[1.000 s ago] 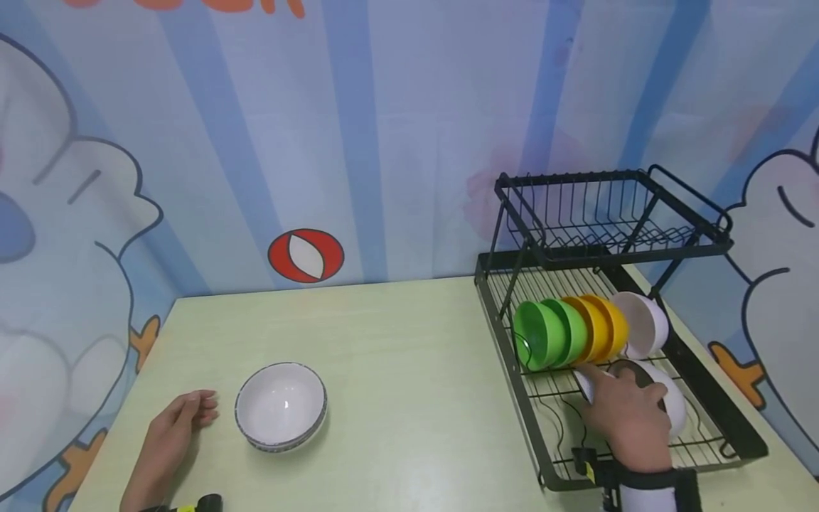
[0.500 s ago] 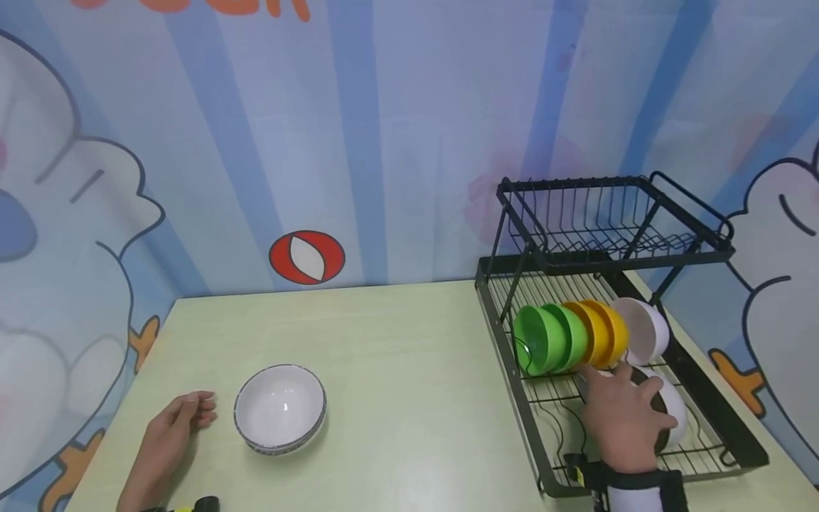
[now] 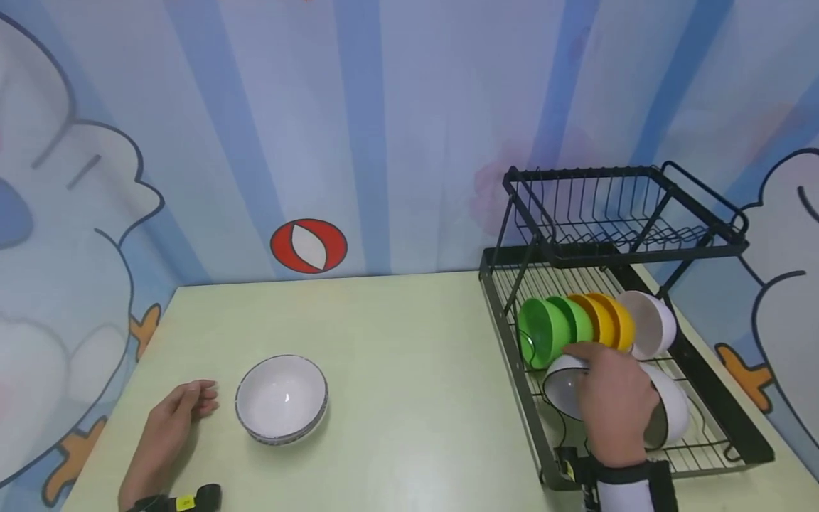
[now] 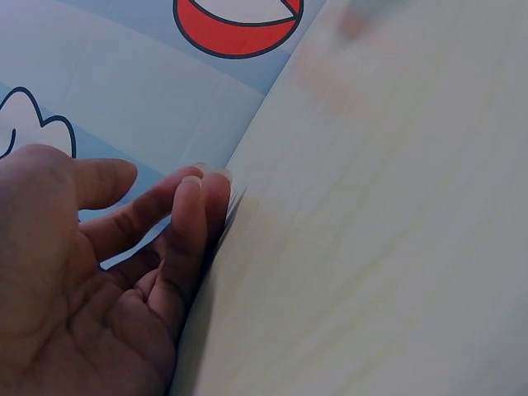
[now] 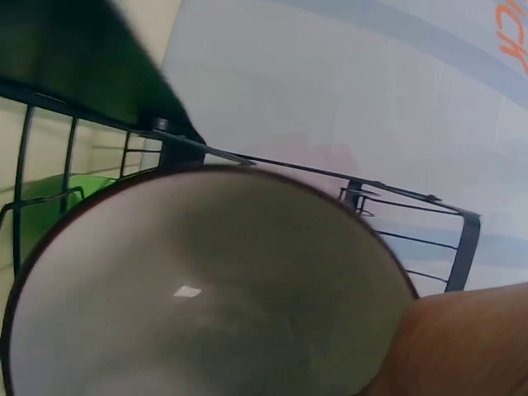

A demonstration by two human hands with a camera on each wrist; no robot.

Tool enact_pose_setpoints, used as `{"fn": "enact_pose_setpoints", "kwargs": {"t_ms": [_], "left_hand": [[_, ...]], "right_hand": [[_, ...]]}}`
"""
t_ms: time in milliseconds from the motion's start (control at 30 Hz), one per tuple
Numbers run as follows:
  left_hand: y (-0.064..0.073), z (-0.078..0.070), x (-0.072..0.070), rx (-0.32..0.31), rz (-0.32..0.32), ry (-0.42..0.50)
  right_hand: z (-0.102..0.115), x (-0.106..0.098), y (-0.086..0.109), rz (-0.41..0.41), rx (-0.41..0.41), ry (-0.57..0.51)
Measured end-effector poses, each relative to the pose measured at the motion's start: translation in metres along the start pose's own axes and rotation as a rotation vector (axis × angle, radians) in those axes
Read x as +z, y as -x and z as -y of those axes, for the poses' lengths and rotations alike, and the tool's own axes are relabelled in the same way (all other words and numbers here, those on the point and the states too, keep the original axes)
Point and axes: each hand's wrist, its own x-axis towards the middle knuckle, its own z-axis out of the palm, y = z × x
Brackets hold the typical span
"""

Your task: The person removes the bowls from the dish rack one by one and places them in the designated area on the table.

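Observation:
At the left of the table my left hand (image 3: 173, 427) rests on its side, fingers loosely bent and nothing in them; the left wrist view shows its palm and fingers (image 4: 188, 223). To its right sits a white bowl (image 3: 281, 398) with a patterned outside, apparently stacked on another. My right hand (image 3: 617, 402) is at the front of the black dish rack (image 3: 710, 398), gripping a white dark-rimmed bowl (image 3: 564, 387) tilted on its side. In the right wrist view this bowl's inside (image 5: 214, 280) faces the camera, with a digit over its rim. Another white bowl (image 3: 672, 405) stands right behind the hand.
Behind the right hand, green bowls (image 3: 544, 331), yellow bowls (image 3: 617, 323) and a white bowl (image 3: 649, 323) stand on edge in a row in the rack. An upper wire shelf (image 3: 646, 252) overhangs the rack's back. A printed backdrop (image 3: 409, 142) borders the table.
My right hand has shifted a little left and its spread fingers have closed in. More of the gripped white bowl shows left of the hand, apart from the one behind. The left hand stays put.

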Motion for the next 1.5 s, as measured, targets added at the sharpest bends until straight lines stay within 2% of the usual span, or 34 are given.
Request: {"fn": "enact_pose_setpoints", "kwargs": {"t_ms": [267, 467, 633, 967, 1100, 1333, 1500], "left_hand": [[-0.004, -0.002, 0.003, -0.034, 0.011, 0.027], [-0.008, -0.004, 0.001, -0.037, 0.019, 0.032], [-0.008, -0.004, 0.001, -0.047, 0.01, 0.035], [-0.01, 0.001, 0.001, -0.044, 0.008, 0.044], [-0.012, 0.002, 0.002, -0.052, 0.003, 0.042], [-0.015, 0.002, 0.003, -0.074, -0.009, 0.037], [-0.014, 0.001, 0.003, -0.078, -0.007, 0.03]], "right_hand": [[-0.005, -0.005, -0.003, -0.094, 0.062, -0.075], [-0.01, -0.007, -0.009, -0.253, 0.0, -0.11], [-0.009, -0.007, -0.01, -0.286, -0.03, -0.152], [-0.007, -0.006, -0.01, -0.253, -0.023, -0.19], [-0.006, -0.008, -0.009, -0.216, -0.024, -0.235], [0.001, -0.012, -0.008, -0.104, -0.011, -0.324], [0.003, -0.013, -0.008, -0.093, -0.017, -0.337]]}}
